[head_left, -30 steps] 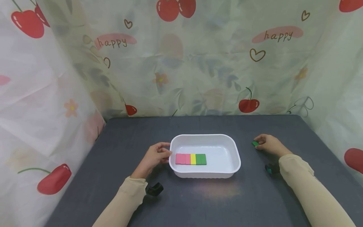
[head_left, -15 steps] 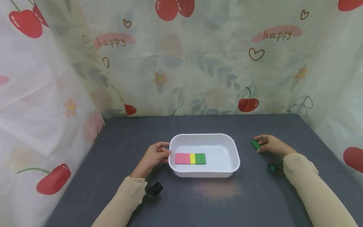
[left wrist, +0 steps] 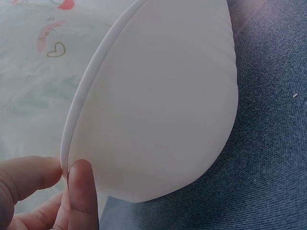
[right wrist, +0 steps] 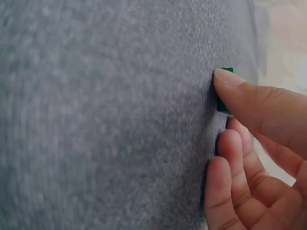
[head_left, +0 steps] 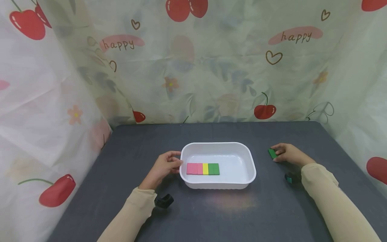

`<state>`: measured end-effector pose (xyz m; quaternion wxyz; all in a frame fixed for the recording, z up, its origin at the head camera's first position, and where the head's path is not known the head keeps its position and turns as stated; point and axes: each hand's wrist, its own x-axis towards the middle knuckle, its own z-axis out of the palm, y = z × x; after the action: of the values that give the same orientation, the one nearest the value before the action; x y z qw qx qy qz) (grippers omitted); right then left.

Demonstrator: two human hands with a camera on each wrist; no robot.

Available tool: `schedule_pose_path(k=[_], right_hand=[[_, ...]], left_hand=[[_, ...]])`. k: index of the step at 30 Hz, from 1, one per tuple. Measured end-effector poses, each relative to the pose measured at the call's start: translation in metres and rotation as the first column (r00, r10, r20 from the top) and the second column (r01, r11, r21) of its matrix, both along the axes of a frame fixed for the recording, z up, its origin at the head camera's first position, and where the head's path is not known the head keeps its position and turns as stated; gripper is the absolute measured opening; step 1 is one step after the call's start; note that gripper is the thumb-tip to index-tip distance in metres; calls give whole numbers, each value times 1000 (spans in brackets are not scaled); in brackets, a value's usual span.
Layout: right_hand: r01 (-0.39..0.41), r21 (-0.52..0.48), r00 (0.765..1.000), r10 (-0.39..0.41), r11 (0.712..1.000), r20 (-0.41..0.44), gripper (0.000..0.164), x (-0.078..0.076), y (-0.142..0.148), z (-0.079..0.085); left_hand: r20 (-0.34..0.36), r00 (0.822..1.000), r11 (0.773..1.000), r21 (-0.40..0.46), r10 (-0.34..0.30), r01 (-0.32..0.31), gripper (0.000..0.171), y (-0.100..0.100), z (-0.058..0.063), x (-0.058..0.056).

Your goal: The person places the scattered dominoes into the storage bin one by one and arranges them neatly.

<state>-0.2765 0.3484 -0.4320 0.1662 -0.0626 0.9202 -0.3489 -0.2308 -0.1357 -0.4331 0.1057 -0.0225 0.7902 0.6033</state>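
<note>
My left hand [head_left: 163, 166] pinches the left rim of a white plastic tray [head_left: 218, 186], its thumb against the outer wall in the left wrist view. Inside the tray, flat pink blocks [head_left: 195, 169], a yellow block [head_left: 205, 169] and green blocks [head_left: 213, 169] lie side by side in one row. To the right of the tray, my right hand [head_left: 288, 154] holds a separate green block [head_left: 272, 153] between thumb and fingers, low at the table. In the right wrist view the thumb covers part of that green block [right wrist: 223, 105], and the other fingers touch the table surface.
The dark grey table [head_left: 145, 139] ends at a patterned curtain [head_left: 199, 74] behind, with more curtain along both sides. Black wrist devices [head_left: 164, 201] show below each forearm's cuff. The tray's right half shows its bare white floor.
My right hand has shifted slightly to the right and toward me, and more of the green block shows past its fingertips. The left hand and tray stay put.
</note>
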Motion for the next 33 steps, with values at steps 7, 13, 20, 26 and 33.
schedule_pose_path(k=[7, 13, 20, 26, 33], right_hand=[[45, -18, 999, -45, 999, 1, 61, -1, -4, -1], [139, -89, 990, -135, 986, 50, 64, -1, -12, 4], [243, -176, 970, -244, 954, 16, 68, 2, -37, 22], [235, -272, 965, -257, 933, -47, 70, 12, -65, 44], [163, -413, 976, -209, 896, -69, 68, 30, -98, 59]], left_hand=[[8, 1000, 1000, -6, 8, -8, 44, 1, -1, -1], [5, 1000, 1000, -4, 10, -10, 43, 1, -1, 0], [-1, 1000, 1000, 1, 6, -6, 44, 0, -1, 0], [-2, 1000, 1000, 1, 4, -4, 44, 0, -1, 0], [-5, 1000, 1000, -1, 4, -4, 44, 0, -1, 0]])
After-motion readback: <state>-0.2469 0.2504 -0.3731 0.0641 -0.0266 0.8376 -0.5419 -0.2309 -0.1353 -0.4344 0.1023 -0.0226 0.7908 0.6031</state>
